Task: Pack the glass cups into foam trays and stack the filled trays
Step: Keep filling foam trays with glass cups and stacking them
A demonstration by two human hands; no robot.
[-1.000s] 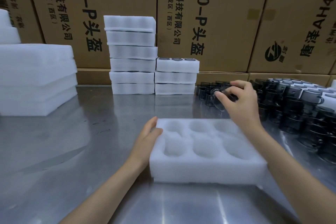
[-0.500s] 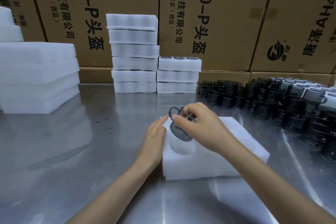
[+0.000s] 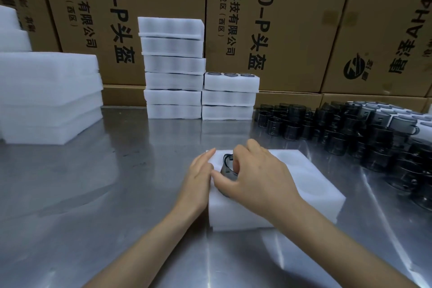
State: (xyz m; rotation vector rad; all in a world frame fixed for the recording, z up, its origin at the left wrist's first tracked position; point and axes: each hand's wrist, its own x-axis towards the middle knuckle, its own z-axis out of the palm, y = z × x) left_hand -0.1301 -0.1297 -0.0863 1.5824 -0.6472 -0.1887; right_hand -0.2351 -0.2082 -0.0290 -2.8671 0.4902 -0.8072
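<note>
A white foam tray [image 3: 311, 177] with round pockets lies on the steel table in front of me. My right hand [image 3: 257, 175] grips a dark smoky glass cup [image 3: 226, 168] and holds it low in a pocket at the tray's left end. My left hand [image 3: 198, 175] rests flat against the tray's left edge, fingers straight. Several more dark glass cups [image 3: 350, 133] crowd the table at the right. Two stacks of filled trays stand at the back: a tall stack [image 3: 173, 68] and a shorter stack [image 3: 230, 96] whose top tray shows cup rims.
A pile of wide foam sheets [image 3: 49, 98] sits at the left. Big cardboard boxes [image 3: 280, 18] wall off the back of the steel table [image 3: 105, 194].
My right hand picked a cup from the pile at the right, carried it left over the tray and lowered it into a left-end pocket. The left hand stayed on the tray's edge.
</note>
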